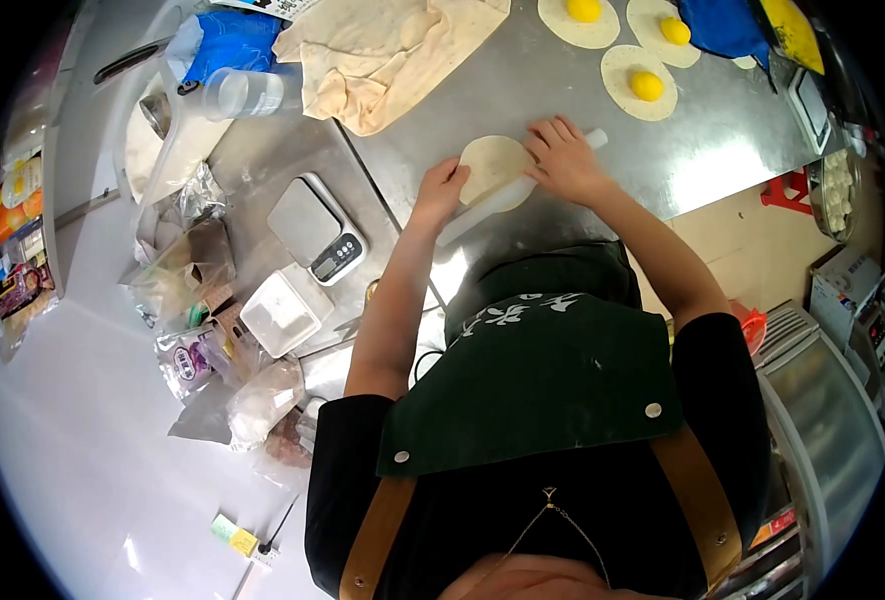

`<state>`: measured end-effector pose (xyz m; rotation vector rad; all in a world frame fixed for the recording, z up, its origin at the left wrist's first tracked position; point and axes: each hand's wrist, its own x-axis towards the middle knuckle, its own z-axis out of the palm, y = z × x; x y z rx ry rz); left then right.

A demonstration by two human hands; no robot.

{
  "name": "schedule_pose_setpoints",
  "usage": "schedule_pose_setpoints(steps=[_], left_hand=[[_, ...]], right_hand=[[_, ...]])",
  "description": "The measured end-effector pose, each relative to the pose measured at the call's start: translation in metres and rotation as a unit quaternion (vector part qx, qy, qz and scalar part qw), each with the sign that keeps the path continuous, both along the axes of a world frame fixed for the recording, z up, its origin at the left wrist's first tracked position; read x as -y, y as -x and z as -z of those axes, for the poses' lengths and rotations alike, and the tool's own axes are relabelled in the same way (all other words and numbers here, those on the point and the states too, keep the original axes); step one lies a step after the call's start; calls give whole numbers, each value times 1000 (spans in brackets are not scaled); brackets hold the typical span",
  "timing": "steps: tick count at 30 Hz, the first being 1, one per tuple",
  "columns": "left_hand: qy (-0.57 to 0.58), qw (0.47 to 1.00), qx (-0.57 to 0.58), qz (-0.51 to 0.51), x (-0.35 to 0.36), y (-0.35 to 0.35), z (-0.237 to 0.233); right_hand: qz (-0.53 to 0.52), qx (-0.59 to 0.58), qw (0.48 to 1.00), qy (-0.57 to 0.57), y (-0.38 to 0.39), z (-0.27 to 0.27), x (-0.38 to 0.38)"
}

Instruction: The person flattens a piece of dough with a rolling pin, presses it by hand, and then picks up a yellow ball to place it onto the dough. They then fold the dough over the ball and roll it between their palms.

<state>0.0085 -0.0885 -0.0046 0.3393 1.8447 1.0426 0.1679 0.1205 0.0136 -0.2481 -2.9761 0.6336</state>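
Cream-coloured dough disc (485,168) lies at my one o'clock on the steel table (553,90); my left hand (441,192) pinches its nine-o'clock edge, my right hand (567,165) curves over the white rolling pin (508,194).

Apron (533,390): dark green bib, white printed motif at upper edge, round metal snap at each corner, brown straps. Shirt (343,480): black, short-sleeved. Necklace (551,507): thin chain, small pendant. Forearms bare.

Both bare forearms reach toward the upper middle of the frame. The left hand (443,187) curls its fingers inward; the right hand (565,160) lies palm down.
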Motion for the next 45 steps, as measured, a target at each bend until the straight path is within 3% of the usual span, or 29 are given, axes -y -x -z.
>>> schedule_pose_setpoints(steps=[2, 5, 8, 12, 14, 18, 21, 25, 30, 33, 36, 39, 42, 45], left_hand=[[-26, 996, 55, -61, -1, -6, -3], [-30, 985, 119, -124, 0, -14, -19], [-65, 972, 163, -157, -6, -6, -18], [-90, 967, 189, -148, -11, 2, -8], [-80, 973, 162, -141, -15, 4, -16], [-71, 985, 124, -102, -22, 13, -14], [-57, 991, 124, 2, -27, 22, -12], [6, 991, -17, 134, -47, 29, -26], [60, 930, -216, 292, -54, 20, -20], [112, 877, -364, 291, -53, -10, -45], [16, 928, -285, 239, -43, -19, -63], [7, 971, -199, 135, -39, -8, -77], [90, 931, -269, 230, -28, 7, -29], [102, 946, -238, 196, -24, 18, -19]], right_hand=[[98, -51, 992, -67, 12, 18, 15], [149, -38, 985, -84, 0, 21, 31], [140, -23, 988, -62, -23, 17, 37], [149, 24, 983, -108, 31, 13, 24], [167, -1, 981, -98, 46, 14, 25], [159, 2, 984, -85, 3, 23, 38], [165, 24, 982, -93, 20, 17, 32], [169, -24, 981, -90, 41, 19, 30], [71, -44, 996, -28, -42, 17, 36], [-3, -52, 999, -15, -78, 12, 26], [-34, -26, 999, 6, -93, 3, 17], [-27, -31, 999, 28, -88, -17, 7], [-29, -24, 999, 25, -72, -24, 3], [-42, -35, 998, 11, -50, -17, -3]])
